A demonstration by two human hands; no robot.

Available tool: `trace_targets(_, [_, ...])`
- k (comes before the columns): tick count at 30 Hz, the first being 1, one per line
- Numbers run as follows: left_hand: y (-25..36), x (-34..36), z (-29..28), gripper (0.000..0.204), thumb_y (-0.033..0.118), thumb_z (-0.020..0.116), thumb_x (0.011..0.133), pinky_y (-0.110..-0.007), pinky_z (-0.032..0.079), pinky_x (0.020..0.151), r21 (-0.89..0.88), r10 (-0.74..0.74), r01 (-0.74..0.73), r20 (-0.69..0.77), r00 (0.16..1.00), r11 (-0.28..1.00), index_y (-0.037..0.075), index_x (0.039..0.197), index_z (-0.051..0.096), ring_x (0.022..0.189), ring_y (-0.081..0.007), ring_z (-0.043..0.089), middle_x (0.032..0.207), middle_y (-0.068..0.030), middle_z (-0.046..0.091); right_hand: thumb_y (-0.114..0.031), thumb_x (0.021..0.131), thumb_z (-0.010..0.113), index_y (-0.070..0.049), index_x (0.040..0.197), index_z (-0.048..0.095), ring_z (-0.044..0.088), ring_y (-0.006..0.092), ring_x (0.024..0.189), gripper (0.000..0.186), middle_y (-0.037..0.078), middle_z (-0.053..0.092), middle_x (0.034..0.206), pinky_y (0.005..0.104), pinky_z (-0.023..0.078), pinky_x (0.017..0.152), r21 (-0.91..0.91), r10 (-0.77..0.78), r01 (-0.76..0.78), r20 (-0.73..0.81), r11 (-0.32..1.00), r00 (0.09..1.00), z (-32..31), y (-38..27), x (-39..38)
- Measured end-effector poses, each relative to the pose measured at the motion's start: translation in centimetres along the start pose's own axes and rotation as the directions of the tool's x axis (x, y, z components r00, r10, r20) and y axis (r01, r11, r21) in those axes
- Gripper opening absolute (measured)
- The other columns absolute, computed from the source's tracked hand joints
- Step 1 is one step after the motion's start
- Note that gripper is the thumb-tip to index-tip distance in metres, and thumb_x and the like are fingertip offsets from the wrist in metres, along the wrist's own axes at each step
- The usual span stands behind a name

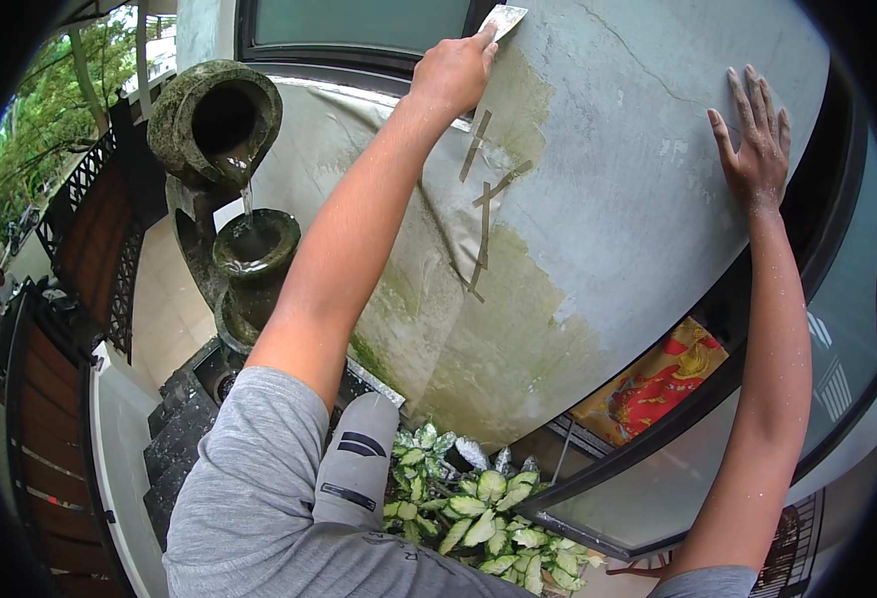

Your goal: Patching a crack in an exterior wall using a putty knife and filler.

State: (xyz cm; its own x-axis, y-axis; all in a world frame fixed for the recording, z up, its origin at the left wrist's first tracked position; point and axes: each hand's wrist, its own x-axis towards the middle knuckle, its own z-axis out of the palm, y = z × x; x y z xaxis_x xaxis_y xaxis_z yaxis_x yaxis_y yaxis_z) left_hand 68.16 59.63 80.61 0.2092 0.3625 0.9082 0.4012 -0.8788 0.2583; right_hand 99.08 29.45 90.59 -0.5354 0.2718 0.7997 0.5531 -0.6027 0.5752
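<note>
My left hand [452, 76] is raised high and closed on a scraper [504, 20] with a flat, pale-smeared blade. That blade lies on or close to the wall [638, 169], beside the lower corner of a dark-framed window [359, 22]; contact is hard to tell. Farther right, my right hand [754, 149] rests flat against the grey part of the wall, fingers spread and holding nothing. Pale specks dot both arms. Below the left hand, strips of brown tape [483, 234] cross the boundary between a wrinkled sheet-like covering and the greenish, stained wall surface.
At left stands a mossy stone fountain [249, 239] with water pouring between its jars. Leafy variegated plants [488, 508] grow at the wall's foot. An open glass panel [648, 488] sits low right, near a red and gold picture [663, 384]. A thin crack runs across the upper wall.
</note>
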Motion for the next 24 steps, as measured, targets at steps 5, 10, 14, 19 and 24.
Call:
trace_targets(5, [0.3,-5.8,1.5,0.045,0.036,0.049,0.113,-0.055,0.057,0.084,0.089,0.010,-0.021,0.126,0.992,0.996,0.022,0.156,0.054,0.095,-0.0439,0.071,0.099,-0.0240,0.072,-0.073,0.104,0.035,-0.045,0.166,0.031,0.026,0.0141,0.161,0.068,-0.010,0.029,0.175,0.0478,0.017,0.136,-0.015,0.016,-0.016,0.004,1.000,1.000,-0.4,0.4,-0.1])
trace_targets(10, [0.3,-8.1,1.2,0.046,0.034,0.047,0.113,-0.056,0.057,0.085,0.110,-0.052,0.027,0.234,0.971,0.994,0.022,0.157,0.052,0.096,-0.0438,0.071,0.100,-0.0229,0.073,-0.074,0.104,0.035,-0.046,0.165,0.032,0.029,0.0149,0.161,0.068,-0.009,0.031,0.174,0.0477,0.019,0.135,-0.007,0.021,-0.021,0.009,1.000,1.000,0.0,0.1,-0.4])
trace_targets(14, [-0.3,-7.1,1.3,0.046,0.034,0.047,0.113,-0.057,0.056,0.086,0.062,-0.004,-0.010,0.231,0.973,0.998,0.024,0.158,0.051,0.098,-0.0446,0.071,0.102,-0.0247,0.074,-0.074,0.104,0.035,-0.046,0.165,0.033,0.030,0.0157,0.160,0.067,-0.008,0.032,0.174,0.0482,0.020,0.135,-0.010,0.012,-0.012,-0.014,1.000,1.000,0.0,0.4,-0.2])
trace_targets(19, [0.4,-2.8,0.5,0.048,0.033,0.046,0.113,-0.055,0.059,0.086,0.110,0.023,-0.039,0.138,0.990,0.993,0.018,0.158,0.049,0.095,-0.0428,0.073,0.100,-0.0227,0.074,-0.075,0.104,0.035,-0.045,0.165,0.034,0.031,0.0164,0.160,0.068,-0.008,0.033,0.174,0.0500,0.021,0.134,0.004,-0.006,0.006,-0.044,1.000,0.999,0.3,0.0,-0.1])
trace_targets(24, [0.6,-4.4,1.8,0.049,0.032,0.046,0.113,-0.054,0.060,0.085,0.168,0.066,-0.091,0.147,0.987,0.982,0.017,0.159,0.048,0.092,-0.0410,0.074,0.098,-0.0215,0.073,-0.074,0.103,0.036,-0.045,0.165,0.034,0.031,0.0163,0.160,0.068,-0.008,0.033,0.174,0.0501,0.021,0.134,0.000,0.010,-0.010,-0.029,1.000,1.000,0.5,0.3,-0.5])
